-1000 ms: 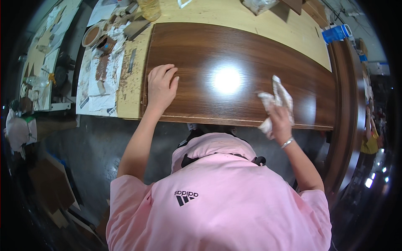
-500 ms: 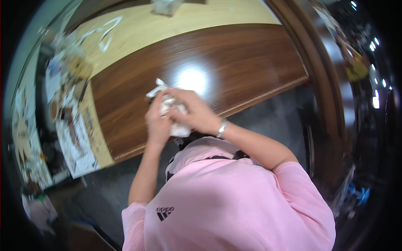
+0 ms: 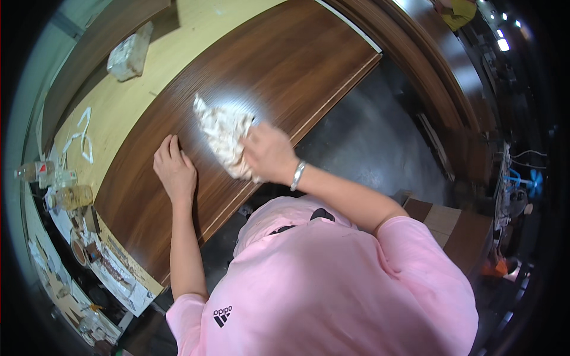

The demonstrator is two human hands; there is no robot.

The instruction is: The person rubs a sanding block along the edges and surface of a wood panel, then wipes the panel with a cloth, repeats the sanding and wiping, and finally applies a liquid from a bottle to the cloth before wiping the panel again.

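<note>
Since half a second ago the two hands have split apart: they were bunched together on the rag, and now only the right hand [image 3: 268, 153] has it. That hand is closed around a crumpled white rag [image 3: 224, 134], pressing it flat on the dark brown wood panel [image 3: 285, 65], right by the bright glare spot. The left hand [image 3: 174, 169] has come off the rag and lies open, palm down, fingers spread on the panel just beside it, near the front edge. There's a silver bracelet [image 3: 298, 175] on the right wrist. The panel sits on a yellowish workbench [image 3: 127, 104], with a wrapped whitish bundle [image 3: 128, 56] further back and some bottles [image 3: 56, 184] off at the left end.
</note>
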